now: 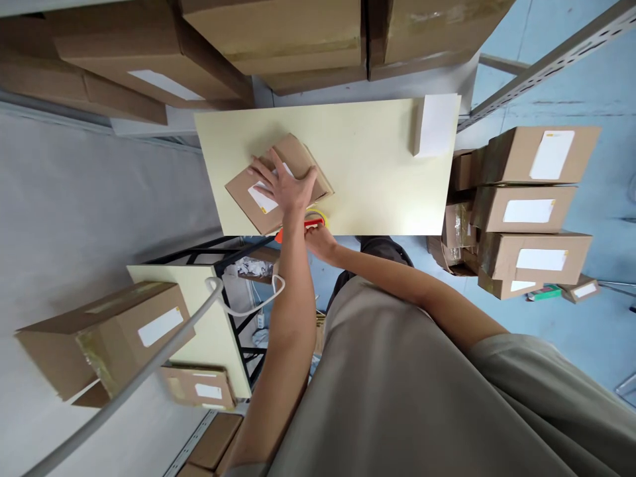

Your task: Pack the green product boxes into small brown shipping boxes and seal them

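Observation:
A cardboard box (248, 192) with a white label lies at an angle on the left part of the pale yellow tabletop (377, 172). My left hand (288, 189) rests spread on top of it, fingers apart and partly over the label. Close to the table's front edge, my right hand (322, 242) is closed around the red handle of a tape dispenser (314, 222). A yellow tape roll shows behind the handle, beside the box's near corner. My left forearm hides part of the dispenser, and an orange-red end sticks out left of that arm.
A white stack of paper or labels (437, 126) sits at the table's back right corner. Large boxes (298, 33) fill the shelf behind. Labelled boxes (534, 205) are piled on the right. Lower left, a box (144, 324) stands on a side table, crossed by a white bar (144, 364).

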A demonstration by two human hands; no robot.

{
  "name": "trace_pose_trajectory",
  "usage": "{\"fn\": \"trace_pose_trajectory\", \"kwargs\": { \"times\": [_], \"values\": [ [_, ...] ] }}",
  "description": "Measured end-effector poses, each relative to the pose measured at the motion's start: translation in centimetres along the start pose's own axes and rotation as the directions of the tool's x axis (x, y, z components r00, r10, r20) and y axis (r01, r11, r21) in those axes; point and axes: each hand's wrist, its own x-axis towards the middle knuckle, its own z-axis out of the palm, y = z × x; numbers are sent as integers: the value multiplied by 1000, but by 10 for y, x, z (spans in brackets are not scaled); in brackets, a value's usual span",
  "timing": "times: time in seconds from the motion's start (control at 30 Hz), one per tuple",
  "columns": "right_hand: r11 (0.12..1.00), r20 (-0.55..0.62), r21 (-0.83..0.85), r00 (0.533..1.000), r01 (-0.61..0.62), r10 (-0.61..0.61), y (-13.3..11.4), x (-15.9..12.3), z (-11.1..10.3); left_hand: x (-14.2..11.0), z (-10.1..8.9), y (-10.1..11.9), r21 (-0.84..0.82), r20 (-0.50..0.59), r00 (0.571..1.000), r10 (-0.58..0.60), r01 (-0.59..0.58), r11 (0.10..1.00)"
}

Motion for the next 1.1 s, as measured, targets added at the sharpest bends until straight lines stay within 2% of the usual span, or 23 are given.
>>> {"fn": "trace_pose_trajectory", "kwargs": {
  "times": [0.07,0.13,0.23,0.33,0.4,0.47,0.67,0.8,0.9,1.0,1.1],
  "values": [
    [1000,2,1,1000,-4,4,11,-16,2,0,-1,-1,4,-10,999,-36,36,999],
    [999,33,-10,999,-39,39,31,-42,5,0,-2,0,24,-40,998,-51,52,998],
    [989,81,-46,986,-142,145,80,-93,8,0,0,2,68,-46,997,-58,61,996],
    [963,75,-81,962,-257,263,138,-141,5,1,3,5,48,22,995,-92,91,995],
    [945,21,-84,947,-317,320,167,-156,-1,1,2,7,25,37,993,-109,108,994],
    [933,-42,-80,936,-352,349,185,-155,-9,1,1,6,24,20,996,-90,90,996],
    [932,-146,-131,936,-338,319,188,-101,-28,-2,-9,-5,126,15,1000,9,-11,992],
    [953,-156,-132,955,-272,251,184,-82,-30,-9,-19,-9,124,15,998,54,-56,991],
    [964,-124,-148,972,-219,202,175,-75,-28,-20,-28,-4,143,83,993,86,-97,985],
    [973,-40,-181,989,-145,140,157,-67,-23,-36,-34,3,154,169,976,139,-166,974],
    [979,29,-194,998,-57,64,136,-58,-17,-54,-32,6,73,205,963,174,-192,979]
  ]
}}
